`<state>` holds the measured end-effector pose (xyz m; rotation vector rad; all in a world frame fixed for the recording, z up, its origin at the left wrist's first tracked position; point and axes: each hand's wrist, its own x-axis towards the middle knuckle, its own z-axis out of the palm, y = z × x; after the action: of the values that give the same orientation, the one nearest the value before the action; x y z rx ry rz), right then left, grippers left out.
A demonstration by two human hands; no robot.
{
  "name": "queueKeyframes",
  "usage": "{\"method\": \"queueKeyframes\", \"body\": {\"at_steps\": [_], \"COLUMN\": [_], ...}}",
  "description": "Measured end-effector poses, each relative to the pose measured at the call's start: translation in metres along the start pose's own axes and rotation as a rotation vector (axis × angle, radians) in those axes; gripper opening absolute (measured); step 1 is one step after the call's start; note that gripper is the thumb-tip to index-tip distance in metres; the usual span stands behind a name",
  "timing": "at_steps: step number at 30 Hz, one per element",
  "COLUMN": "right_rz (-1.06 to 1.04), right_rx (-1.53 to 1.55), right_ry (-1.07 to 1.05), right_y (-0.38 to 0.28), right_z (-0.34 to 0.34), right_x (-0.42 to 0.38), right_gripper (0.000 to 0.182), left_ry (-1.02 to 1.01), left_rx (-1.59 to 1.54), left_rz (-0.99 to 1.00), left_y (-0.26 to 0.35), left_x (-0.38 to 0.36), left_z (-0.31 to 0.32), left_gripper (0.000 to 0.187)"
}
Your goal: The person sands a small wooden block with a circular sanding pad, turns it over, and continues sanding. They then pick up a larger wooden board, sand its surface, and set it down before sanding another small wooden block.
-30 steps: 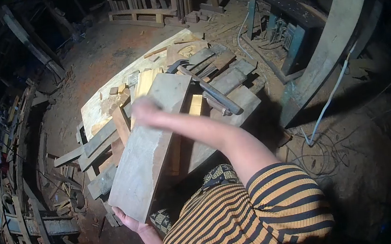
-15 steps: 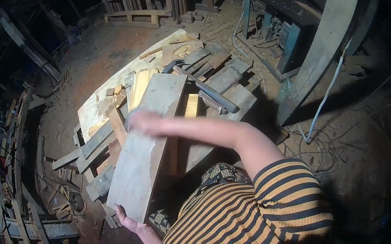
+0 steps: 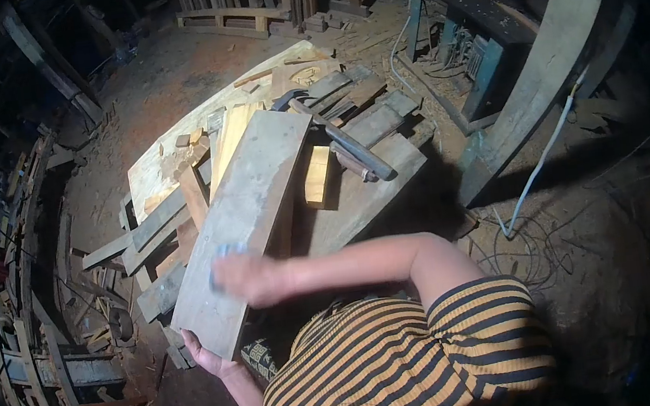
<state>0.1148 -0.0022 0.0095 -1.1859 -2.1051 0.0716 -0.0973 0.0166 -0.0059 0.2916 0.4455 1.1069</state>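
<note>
Long grey wooden board (image 3: pixel 239 189): mostly pale, brown edge strip (image 3: pixel 267 221) left uncovered
Left hand (image 3: pixel 210 359): near end gripped
Right hand (image 3: pixel 253 279): blurred bluish object (image 3: pixel 228 248) apparently grasped

Dim w/ dark edges; R hand (image 3: pixel 252 279) apparently motion-blurred.
</note>
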Motion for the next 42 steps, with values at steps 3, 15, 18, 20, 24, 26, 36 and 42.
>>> {"method": "queueKeyframes", "body": {"at_steps": [3, 15, 18, 20, 24, 26, 36, 42], "right_rz": [-0.257, 0.349, 0.644, 0.721, 0.758, 0.354, -0.201, 0.479], "right_rx": [0.273, -0.284, -0.54, -0.519, -0.173, -0.25, 0.259, -0.092], "right_ry": [-0.078, 0.176, 0.454, 0.427, 0.239, 0.193, -0.37, 0.092], "right_y": [-0.057, 0.176, 0.227, 0.234, 0.155, 0.093, 0.006, 0.194], "right_z": [0.02, -0.09, -0.1, -0.091, -0.078, -0.038, -0.033, -0.082], "right_x": [-0.009, -0.05, -0.065, -0.067, -0.034, -0.025, 0.002, -0.023], "right_gripper": [0.025, 0.025, 0.026, 0.027, 0.024, 0.02, 0.024, 0.03], "left_ry": [0.044, 0.02, 0.044, 0.066, 0.073, 0.068, -0.014, 0.043], "left_rx": [0.091, 0.052, 0.021, 0.001, 0.0, -0.003, 0.047, 0.061], "left_rz": [0.058, 0.049, 0.046, 0.057, 0.051, 0.044, 0.031, 0.07], "left_y": [0.006, 0.001, -0.001, -0.001, 0.001, -0.001, 0.002, -0.002], "left_x": [0.008, 0.004, 0.0, 0.0, 0.001, 0.001, 0.004, 0.001], "left_z": [-0.022, -0.015, 0.0, 0.003, -0.001, -0.001, -0.015, -0.009], "left_gripper": [0.05, 0.051, 0.05, 0.051, 0.053, 0.053, 0.049, 0.048]}}
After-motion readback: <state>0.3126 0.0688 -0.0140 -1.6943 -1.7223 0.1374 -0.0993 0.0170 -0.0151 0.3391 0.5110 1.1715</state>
